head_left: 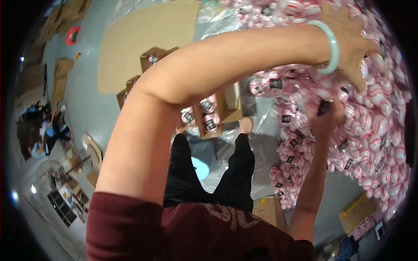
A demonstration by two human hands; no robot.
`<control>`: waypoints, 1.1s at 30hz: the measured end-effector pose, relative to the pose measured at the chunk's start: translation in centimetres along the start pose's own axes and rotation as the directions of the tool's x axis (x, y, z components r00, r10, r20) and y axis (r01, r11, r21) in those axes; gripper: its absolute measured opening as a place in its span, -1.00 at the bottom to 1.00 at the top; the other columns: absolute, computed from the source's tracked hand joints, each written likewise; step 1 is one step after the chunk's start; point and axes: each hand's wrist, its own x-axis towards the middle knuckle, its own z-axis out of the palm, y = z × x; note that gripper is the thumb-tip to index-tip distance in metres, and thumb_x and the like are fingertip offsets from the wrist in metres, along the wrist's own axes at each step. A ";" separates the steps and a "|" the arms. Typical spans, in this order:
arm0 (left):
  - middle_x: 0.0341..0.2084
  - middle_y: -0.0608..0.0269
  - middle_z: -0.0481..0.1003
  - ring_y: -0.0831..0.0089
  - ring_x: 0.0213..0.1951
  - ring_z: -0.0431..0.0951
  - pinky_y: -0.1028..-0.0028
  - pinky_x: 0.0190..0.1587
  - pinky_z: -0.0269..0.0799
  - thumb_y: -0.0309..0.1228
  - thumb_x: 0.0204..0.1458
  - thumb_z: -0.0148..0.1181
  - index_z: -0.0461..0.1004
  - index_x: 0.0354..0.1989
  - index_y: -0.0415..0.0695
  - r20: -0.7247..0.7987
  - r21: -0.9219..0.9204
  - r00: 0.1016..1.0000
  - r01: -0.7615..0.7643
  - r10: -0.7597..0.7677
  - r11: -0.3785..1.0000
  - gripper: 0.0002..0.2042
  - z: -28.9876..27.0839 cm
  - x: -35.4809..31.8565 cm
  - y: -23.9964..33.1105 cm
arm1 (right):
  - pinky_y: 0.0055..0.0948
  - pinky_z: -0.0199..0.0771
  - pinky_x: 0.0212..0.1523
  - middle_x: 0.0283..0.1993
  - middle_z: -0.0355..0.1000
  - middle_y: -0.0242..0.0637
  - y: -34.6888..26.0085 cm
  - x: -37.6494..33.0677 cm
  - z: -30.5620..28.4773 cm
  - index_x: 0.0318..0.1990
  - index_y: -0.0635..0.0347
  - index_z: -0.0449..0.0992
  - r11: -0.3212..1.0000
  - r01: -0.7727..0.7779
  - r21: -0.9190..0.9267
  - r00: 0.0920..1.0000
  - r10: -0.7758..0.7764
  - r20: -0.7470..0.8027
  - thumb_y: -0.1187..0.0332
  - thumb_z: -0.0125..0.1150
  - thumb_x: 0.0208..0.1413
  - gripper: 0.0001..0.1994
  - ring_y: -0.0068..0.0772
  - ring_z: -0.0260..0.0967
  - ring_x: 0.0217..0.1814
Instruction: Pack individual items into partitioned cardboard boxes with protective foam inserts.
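A large heap of red-and-white striped balls in clear wrap with black labels (pixel 376 126) fills the right side. My left arm crosses the view, and my left hand (pixel 346 43), with a pale green bangle (pixel 332 48) on its wrist, reaches onto the heap's far part. Its fingers are spread over the balls. Nearer to me, my right hand (pixel 326 116) is curled around a wrapped ball (pixel 324 106) whose black label shows between thumb and fingers. Part of that ball blends into the heap behind it.
Open cardboard boxes (pixel 230 106) holding wrapped balls stand ahead of my feet, partly behind my left arm. A blue stool (pixel 202 158) is between my legs. A flat cardboard sheet (pixel 126 56) lies at the far left. People (pixel 48 130) and a fan (pixel 50 172) are farther left.
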 end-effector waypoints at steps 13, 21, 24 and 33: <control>0.03 0.00 0.31 -0.02 0.05 0.27 0.03 -0.05 0.17 -0.01 -0.60 0.34 0.42 0.06 0.16 -0.437 0.233 0.637 0.762 -0.635 0.604 -0.21 9.8 -30.5 -16.2 | -0.07 0.06 0.26 0.24 0.06 0.01 -14.5 -7.9 4.6 0.30 0.23 0.03 0.935 -0.002 0.355 0.969 -0.085 0.230 0.30 0.45 -0.41 0.00 0.03 0.02 0.29; -0.10 -0.06 0.35 -0.02 -0.03 0.32 0.06 -0.05 0.25 0.01 -0.39 0.32 0.35 0.08 0.02 -0.563 -0.030 0.622 0.642 -0.543 0.766 -0.27 14.8 -26.9 -19.3 | -0.04 0.04 0.24 0.23 -0.04 0.15 -23.3 -7.2 14.8 0.30 0.17 0.08 0.853 0.040 0.521 0.956 -0.184 0.228 0.21 0.52 -0.50 0.06 0.15 -0.01 0.24; -0.12 -0.06 0.36 0.02 -0.05 0.36 0.13 0.00 0.29 -0.12 -0.43 0.35 0.37 0.06 -0.08 -0.560 0.000 0.679 0.573 -0.474 0.820 -0.28 13.2 -27.4 -20.4 | -0.06 0.03 0.25 0.24 -0.06 0.10 -24.2 -6.2 17.0 0.28 0.11 0.14 0.875 0.054 0.481 0.956 -0.184 0.227 0.20 0.54 -0.51 0.03 0.11 -0.05 0.26; 0.01 -0.13 0.28 -0.08 0.04 0.26 0.05 0.03 0.15 0.03 -0.43 0.35 0.42 0.03 -0.05 -0.481 0.130 0.779 0.517 -0.402 0.846 -0.26 14.5 -32.4 -19.1 | 0.10 0.07 0.16 0.25 -0.03 0.07 -24.3 -9.5 24.4 0.19 -0.11 0.29 0.948 0.051 0.314 0.954 -0.139 0.265 0.20 0.50 -0.49 -0.12 0.23 -0.06 0.25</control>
